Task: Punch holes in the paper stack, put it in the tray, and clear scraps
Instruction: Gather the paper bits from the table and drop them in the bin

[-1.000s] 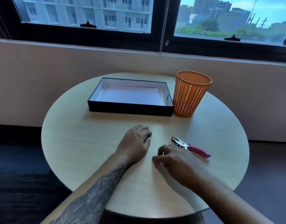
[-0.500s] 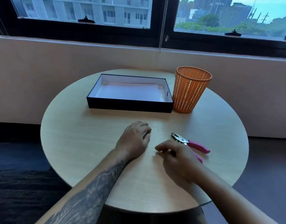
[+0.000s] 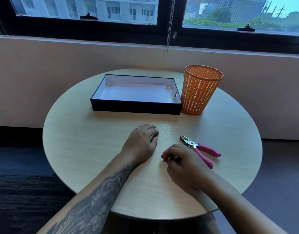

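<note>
The white paper stack (image 3: 135, 92) lies inside the black tray (image 3: 136, 107) at the back of the round table, a small hole near its right corner. A pink-handled hole punch (image 3: 198, 148) rests on the table to the right of my hands. My right hand (image 3: 180, 163) is curled just left of the punch, its fingertips pinched on a tiny white paper scrap (image 3: 161, 159). My left hand (image 3: 141, 143) rests palm down on the wood with its fingers curled under; whether it holds anything is hidden.
An orange mesh bin (image 3: 201, 90) stands upright against the tray's right end. The light wooden table (image 3: 88, 149) drops off all around to a dark floor. A pale wall and window sill run behind it.
My right hand has drawn back slightly from the punch and closed its fingertips on a white scrap. The left hand has stayed in place. The view has tilted down a little.
</note>
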`<act>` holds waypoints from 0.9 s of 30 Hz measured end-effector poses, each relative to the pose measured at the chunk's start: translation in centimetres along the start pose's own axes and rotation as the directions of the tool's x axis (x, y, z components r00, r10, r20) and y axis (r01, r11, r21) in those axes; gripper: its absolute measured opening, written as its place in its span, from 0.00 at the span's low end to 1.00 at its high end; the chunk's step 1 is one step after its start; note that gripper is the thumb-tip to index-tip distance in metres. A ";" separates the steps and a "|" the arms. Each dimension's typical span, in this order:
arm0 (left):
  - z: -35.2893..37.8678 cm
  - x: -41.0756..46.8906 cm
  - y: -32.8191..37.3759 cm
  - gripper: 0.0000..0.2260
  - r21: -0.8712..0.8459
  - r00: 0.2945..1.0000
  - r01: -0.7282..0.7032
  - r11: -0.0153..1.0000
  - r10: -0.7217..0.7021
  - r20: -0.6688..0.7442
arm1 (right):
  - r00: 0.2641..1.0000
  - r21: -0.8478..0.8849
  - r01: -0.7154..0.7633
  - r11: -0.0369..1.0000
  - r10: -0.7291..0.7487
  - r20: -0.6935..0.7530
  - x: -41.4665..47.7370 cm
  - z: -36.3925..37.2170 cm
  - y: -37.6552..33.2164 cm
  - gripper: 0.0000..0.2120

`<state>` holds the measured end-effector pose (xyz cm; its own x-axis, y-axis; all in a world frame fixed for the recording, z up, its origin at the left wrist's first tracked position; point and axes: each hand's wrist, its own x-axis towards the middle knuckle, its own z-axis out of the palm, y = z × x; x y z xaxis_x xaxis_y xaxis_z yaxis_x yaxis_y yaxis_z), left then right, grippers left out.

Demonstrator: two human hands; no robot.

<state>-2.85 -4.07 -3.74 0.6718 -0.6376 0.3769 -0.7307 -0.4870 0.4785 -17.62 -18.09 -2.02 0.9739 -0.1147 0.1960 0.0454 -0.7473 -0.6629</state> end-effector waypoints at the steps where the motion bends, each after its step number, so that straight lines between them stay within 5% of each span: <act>1: 0.0 0.0 0.0 0.11 0.001 1.000 -0.001 1.000 0.001 0.000 | 1.000 -0.029 0.023 0.999 -0.023 0.001 0.0 0.0 0.0 0.08; 4: -0.1 0.0 0.1 0.11 0.012 1.000 -0.005 1.000 0.005 0.002 | 0.996 -0.129 0.086 0.988 -0.082 0.035 0.2 -0.2 -0.4 0.08; 8: -0.1 0.0 0.2 0.11 0.022 1.000 -0.010 1.000 0.011 -0.007 | 0.989 -0.266 0.136 0.954 -0.116 0.090 0.2 -0.2 -1.2 0.21; 16: 0.0 0.0 0.1 0.11 0.030 1.000 0.004 1.000 -0.004 0.001 | 0.969 -0.418 0.244 0.875 -0.233 0.078 -0.4 0.3 -2.1 0.21; 20: -0.1 -0.1 0.2 0.11 0.019 1.000 0.004 1.000 -0.004 -0.004 | 0.994 -0.015 -0.104 0.994 0.103 -0.042 -0.1 0.2 -1.3 0.12; 23: -0.1 0.0 0.2 0.11 0.011 1.000 0.008 1.000 -0.008 0.001 | 0.956 0.335 -0.276 0.901 0.294 -0.003 0.2 -0.6 -0.6 0.16; 27: -0.1 0.0 0.2 0.11 0.018 1.000 0.006 1.000 -0.006 -0.001 | 0.944 0.541 -0.297 0.787 0.329 0.040 0.3 -1.6 -0.8 0.10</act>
<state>-2.97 -4.16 -3.56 0.6762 -0.6343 0.3748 -0.7288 -0.5013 0.4664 -17.70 -18.54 -0.30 0.9429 -0.3273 -0.0620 -0.1331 -0.1994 -0.9708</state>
